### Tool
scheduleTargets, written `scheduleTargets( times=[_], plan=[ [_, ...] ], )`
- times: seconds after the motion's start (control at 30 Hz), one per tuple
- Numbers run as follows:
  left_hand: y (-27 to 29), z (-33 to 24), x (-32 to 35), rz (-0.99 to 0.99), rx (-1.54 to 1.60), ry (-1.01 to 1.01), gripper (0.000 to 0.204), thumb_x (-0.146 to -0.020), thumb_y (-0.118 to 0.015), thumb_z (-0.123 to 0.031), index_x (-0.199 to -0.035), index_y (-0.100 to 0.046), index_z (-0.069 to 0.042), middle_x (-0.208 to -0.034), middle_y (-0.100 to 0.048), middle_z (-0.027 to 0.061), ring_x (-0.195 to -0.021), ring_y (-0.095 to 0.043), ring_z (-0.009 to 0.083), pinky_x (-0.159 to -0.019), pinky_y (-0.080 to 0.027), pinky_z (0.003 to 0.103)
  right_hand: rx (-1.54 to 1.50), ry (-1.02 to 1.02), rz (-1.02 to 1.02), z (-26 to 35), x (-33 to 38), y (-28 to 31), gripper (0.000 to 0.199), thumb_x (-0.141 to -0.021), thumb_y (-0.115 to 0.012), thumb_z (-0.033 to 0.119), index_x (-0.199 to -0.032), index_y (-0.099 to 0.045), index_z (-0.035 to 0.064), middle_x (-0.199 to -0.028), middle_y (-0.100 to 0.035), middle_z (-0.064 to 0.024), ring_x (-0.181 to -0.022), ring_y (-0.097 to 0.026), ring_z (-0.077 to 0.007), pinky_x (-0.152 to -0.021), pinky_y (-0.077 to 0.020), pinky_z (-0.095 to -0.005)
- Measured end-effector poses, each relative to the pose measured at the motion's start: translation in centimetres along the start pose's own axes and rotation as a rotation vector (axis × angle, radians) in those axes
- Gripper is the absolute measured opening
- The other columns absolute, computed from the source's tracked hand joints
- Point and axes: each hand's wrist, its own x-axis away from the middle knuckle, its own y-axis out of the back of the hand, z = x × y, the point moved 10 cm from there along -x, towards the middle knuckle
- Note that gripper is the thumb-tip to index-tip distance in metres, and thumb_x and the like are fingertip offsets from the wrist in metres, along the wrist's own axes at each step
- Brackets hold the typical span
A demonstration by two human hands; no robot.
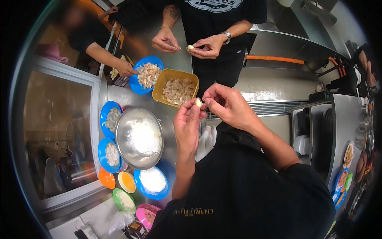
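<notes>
A pale, partly peeled garlic clove [197, 103] is pinched between the thumb and fingers of my left hand [186, 125]. My right hand [230, 104] closes its thumb and forefinger right beside the clove; what is between those fingertips is too small to make out. Just left of both hands stands a yellow square tub [158, 88] with papery garlic skins [179, 91] inside. Beyond it a blue bowl [137, 84] holds unpeeled garlic cloves [149, 75], and another person's hand [125, 67] reaches to its rim.
Across from me, a co-worker's hands [207, 46] hold another clove. A large steel bowl of white powder [120, 137] stands on the steel counter [169, 131], ringed by blue, orange, green and pink bowls. A white cloth [207, 141] hangs near my left wrist.
</notes>
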Motion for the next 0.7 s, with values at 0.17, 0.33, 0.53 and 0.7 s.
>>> scheduleTargets(
  times=[0.17,0.33,0.53,0.7],
  plan=[
    [-0.1,0.0,0.1,0.005,0.004,-0.018,0.028,-0.105,-0.065,-0.021,-0.125,-0.059,-0.002,-0.110,-0.067,0.0064,-0.096,-0.064,0.0118,-0.091,-0.054,0.029,0.176,0.218,-0.038,1.8,0.6,0.1,0.020,-0.092,-0.077,0.012,-0.104,-0.067,-0.0014,-0.081,-0.061,-0.0033,-0.066,-0.055,-0.0092,-0.059,-0.0459,-0.0272],
    [0.7,0.9,0.1,0.018,0.045,0.018,0.025,-0.105,-0.064,-0.020,-0.124,-0.059,-0.005,-0.107,-0.066,0.0045,-0.096,-0.064,0.0118,-0.091,-0.054,0.030,0.165,0.151,0.006,1.4,0.4,-0.1,0.018,-0.091,-0.078,0.010,-0.105,-0.072,-0.0004,-0.083,-0.060,-0.0053,-0.067,-0.056,-0.0118,-0.059,-0.0462,-0.0294],
    [0.6,2.1,0.3,-0.004,0.292,0.116,0.024,-0.104,-0.066,-0.016,-0.122,-0.059,-0.004,-0.105,-0.066,0.0047,-0.096,-0.064,0.0134,-0.093,-0.054,0.032,0.158,0.165,-0.015,1.5,0.7,-0.2,0.016,-0.092,-0.076,0.009,-0.103,-0.072,-0.0015,-0.082,-0.060,-0.0061,-0.067,-0.057,-0.0126,-0.060,-0.0476,-0.0308],
    [0.5,2.3,0.2,0.042,0.223,0.098,0.022,-0.104,-0.065,-0.016,-0.124,-0.059,-0.008,-0.116,-0.066,0.0049,-0.101,-0.065,0.0116,-0.096,-0.054,0.031,0.179,0.124,-0.067,1.3,1.1,0.3,0.011,-0.089,-0.072,0.006,-0.095,-0.069,-0.0034,-0.082,-0.063,-0.0138,-0.070,-0.065,-0.0263,-0.066,-0.0521,-0.0384]
  ],
)
